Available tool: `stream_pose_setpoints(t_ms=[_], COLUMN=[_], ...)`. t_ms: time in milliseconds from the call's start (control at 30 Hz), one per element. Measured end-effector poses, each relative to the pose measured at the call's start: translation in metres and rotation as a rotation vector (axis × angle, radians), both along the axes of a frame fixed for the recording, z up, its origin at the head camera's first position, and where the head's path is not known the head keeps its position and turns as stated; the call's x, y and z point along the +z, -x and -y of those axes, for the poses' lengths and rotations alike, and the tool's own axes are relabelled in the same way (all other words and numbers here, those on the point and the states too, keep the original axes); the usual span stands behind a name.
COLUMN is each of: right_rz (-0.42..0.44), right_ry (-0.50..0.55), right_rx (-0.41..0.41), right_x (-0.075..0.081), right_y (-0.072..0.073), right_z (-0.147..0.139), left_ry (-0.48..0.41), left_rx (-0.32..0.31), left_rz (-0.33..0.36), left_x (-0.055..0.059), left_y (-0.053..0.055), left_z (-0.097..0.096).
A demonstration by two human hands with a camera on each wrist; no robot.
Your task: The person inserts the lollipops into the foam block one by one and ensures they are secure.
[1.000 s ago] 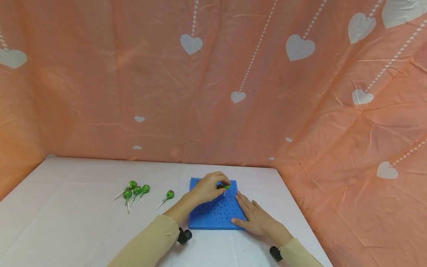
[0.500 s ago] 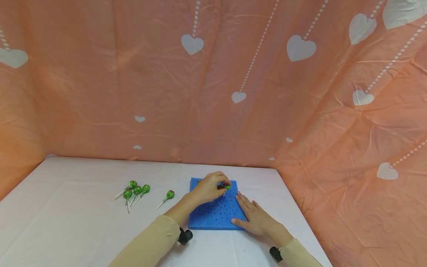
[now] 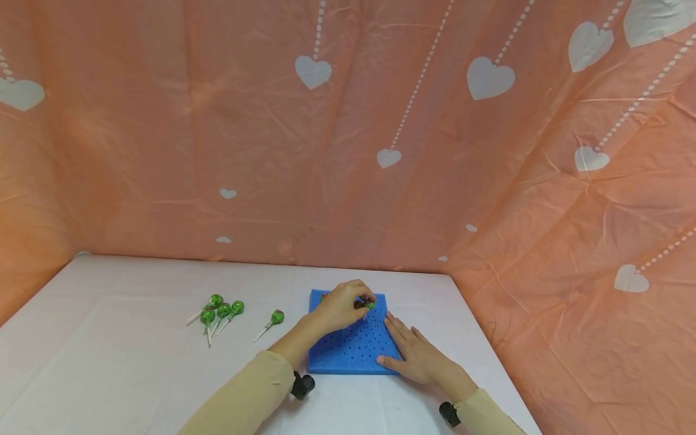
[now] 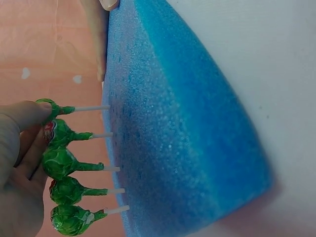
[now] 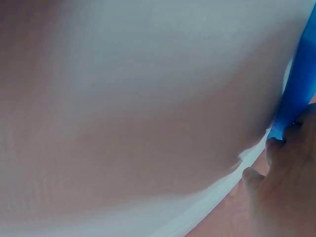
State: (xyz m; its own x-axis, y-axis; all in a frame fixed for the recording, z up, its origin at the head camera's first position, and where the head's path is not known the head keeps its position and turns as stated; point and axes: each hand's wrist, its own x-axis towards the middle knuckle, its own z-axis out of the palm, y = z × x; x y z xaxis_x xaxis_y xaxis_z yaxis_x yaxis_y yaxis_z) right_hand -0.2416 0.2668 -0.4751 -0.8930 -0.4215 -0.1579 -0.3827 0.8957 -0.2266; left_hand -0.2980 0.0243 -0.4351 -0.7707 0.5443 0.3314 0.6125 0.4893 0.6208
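Observation:
My left hand (image 3: pixel 339 307) is over the far part of a blue foam block (image 3: pixel 353 353) dotted with small holes. Thumb and fingers pinch a green-wrapped lollipop (image 4: pixel 60 109) by its head, and its white stick reaches the foam surface. Beside it in the left wrist view, several more lollipops (image 4: pixel 66 191) stand in a row, sticks in the foam; in the head view this hand mostly hides them. My right hand (image 3: pixel 415 356) lies with straight fingers along the block's right edge, its thumb on the near right corner.
Several green lollipops (image 3: pixel 223 310) lie clustered on the white tabletop (image 3: pixel 136 362), left of the foam. A single lollipop (image 3: pixel 277 316) lies between that cluster and the block. An orange curtain (image 3: pixel 261 151) with white hearts hangs behind the table and along its right side.

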Motion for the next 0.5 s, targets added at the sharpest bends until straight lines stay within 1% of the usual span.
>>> stream_pose_setpoints(t_ms=[233,367,500], right_rz=[0.008,0.004,0.004], right_ry=[0.001,-0.002,-0.004], right_rx=[-0.009,-0.011,-0.013], right_x=[-0.0009,-0.001,-0.0001], right_y=[-0.0001,0.0,0.0], right_z=[0.0004,0.0008,0.0012], left_ry=[0.038,0.044,0.079], left_rx=[0.024,0.031,0.039], left_rz=[-0.01,-0.007,-0.03], left_x=[-0.0054,-0.0059,-0.0048], left_y=[0.0007,0.0005,0.0003], left_z=[-0.0014,-0.0013,-0.0016])
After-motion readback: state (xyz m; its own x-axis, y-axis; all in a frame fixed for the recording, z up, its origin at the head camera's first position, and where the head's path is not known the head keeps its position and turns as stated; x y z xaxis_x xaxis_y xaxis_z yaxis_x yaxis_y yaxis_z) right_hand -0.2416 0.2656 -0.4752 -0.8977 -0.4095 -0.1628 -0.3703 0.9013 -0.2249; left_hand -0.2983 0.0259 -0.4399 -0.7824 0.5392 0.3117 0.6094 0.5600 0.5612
